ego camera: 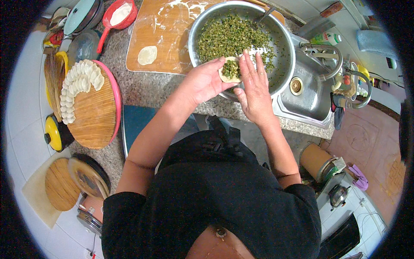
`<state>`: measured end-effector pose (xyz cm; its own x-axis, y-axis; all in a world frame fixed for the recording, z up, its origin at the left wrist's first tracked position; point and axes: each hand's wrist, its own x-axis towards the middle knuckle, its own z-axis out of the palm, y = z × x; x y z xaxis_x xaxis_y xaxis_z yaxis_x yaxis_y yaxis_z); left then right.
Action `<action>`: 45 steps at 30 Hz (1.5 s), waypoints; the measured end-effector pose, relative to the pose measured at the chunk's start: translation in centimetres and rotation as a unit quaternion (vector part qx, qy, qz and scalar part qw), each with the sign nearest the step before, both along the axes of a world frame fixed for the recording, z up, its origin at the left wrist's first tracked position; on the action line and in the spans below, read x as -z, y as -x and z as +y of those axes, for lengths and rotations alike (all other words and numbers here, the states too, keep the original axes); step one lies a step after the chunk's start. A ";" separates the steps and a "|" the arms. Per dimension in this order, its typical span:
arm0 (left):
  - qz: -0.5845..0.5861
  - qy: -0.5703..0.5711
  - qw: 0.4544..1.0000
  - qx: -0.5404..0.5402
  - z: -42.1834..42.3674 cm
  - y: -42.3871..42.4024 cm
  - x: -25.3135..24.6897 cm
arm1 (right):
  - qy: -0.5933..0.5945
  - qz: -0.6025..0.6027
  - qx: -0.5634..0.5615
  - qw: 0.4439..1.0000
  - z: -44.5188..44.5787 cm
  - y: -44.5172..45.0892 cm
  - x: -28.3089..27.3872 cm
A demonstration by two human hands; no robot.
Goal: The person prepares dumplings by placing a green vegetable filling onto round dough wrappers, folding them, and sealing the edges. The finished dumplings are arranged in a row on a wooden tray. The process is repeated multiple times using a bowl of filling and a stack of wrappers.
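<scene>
My left hand (207, 79) holds a round dough wrapper (223, 76) with chopped green filling (231, 69) heaped in its middle. Close against the wrapper's right edge is my right hand (255, 85), fingers stretched out and thumb apart; whether it touches the dough I cannot tell. Both hands are over the near rim of a large steel basin (288, 69), which holds more green filling (226, 39). A spoon handle (268, 12) leans on the basin's far rim. One flat wrapper (147, 55) lies on the floury wooden board (161, 35) to the left.
Rows of shaped dumplings (79, 79) curve along a round, ribbed wooden tray (93, 113) at the left. A red scoop (106, 27) of white flour stands behind it. To the right are a steel sink (310, 97) and its faucet (338, 58). The granite counter edge (223, 111) runs before me.
</scene>
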<state>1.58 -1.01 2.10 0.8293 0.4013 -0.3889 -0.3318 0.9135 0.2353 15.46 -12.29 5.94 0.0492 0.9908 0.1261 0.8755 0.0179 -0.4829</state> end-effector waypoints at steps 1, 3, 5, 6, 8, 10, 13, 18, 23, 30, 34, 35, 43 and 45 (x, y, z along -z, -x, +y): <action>0.003 0.000 1.000 -0.006 -0.2 0.1 -0.2 | 0.004 -0.008 -0.006 1.000 0.0 0.2 0.0; -0.018 0.000 1.000 -0.005 -0.4 0.3 0.4 | 0.012 -0.025 -0.018 0.999 -0.1 0.6 0.0; -0.029 -0.008 1.000 -0.004 -0.6 0.4 0.7 | 0.019 -0.021 -0.007 1.000 -0.2 0.9 -0.4; -0.022 -0.006 1.000 -0.007 -0.7 0.5 0.5 | 0.021 -0.021 -0.002 1.000 -0.2 1.0 -0.7; -0.009 -0.003 1.000 -0.012 -0.8 0.6 0.0 | 0.021 -0.018 -0.007 1.000 -0.2 1.0 -1.0; 0.002 -0.007 1.000 0.003 -0.8 0.7 0.2 | 0.019 -0.017 -0.022 0.999 -0.2 0.8 -1.1; 0.032 -0.047 0.998 0.038 -0.9 0.9 0.6 | -0.075 0.100 0.054 0.991 -0.1 -0.6 0.1; 0.057 -0.104 0.990 0.074 -1.2 1.2 -0.6 | 0.080 0.399 0.164 0.899 1.3 -2.2 2.2; 0.048 -0.092 0.991 0.088 -1.3 1.4 -2.0 | 0.140 0.469 0.125 0.863 1.7 -2.7 2.3; 0.031 -0.130 0.982 0.135 -1.4 2.0 0.3 | 0.040 0.417 0.075 0.905 1.3 -1.5 1.6; 0.049 -0.107 0.986 0.122 -1.5 2.1 0.7 | -0.005 0.323 0.052 0.945 0.7 -1.1 1.3; 0.058 -0.102 0.986 0.119 -1.5 2.1 0.9 | -0.018 0.303 0.050 0.952 0.6 -0.9 1.2; -0.010 -0.097 0.984 0.151 -0.7 2.4 1.0 | -0.029 0.318 0.050 0.946 0.3 -1.0 1.6; -0.026 -0.085 0.984 0.151 -0.6 2.4 1.0 | -0.026 0.329 0.048 0.943 0.2 -1.2 1.7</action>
<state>-0.87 -1.64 1.08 0.9379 0.1891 -0.2909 -0.0667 0.9211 0.3836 16.63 -12.10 4.22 0.2229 0.9711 0.0851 0.3861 -0.0077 -0.9224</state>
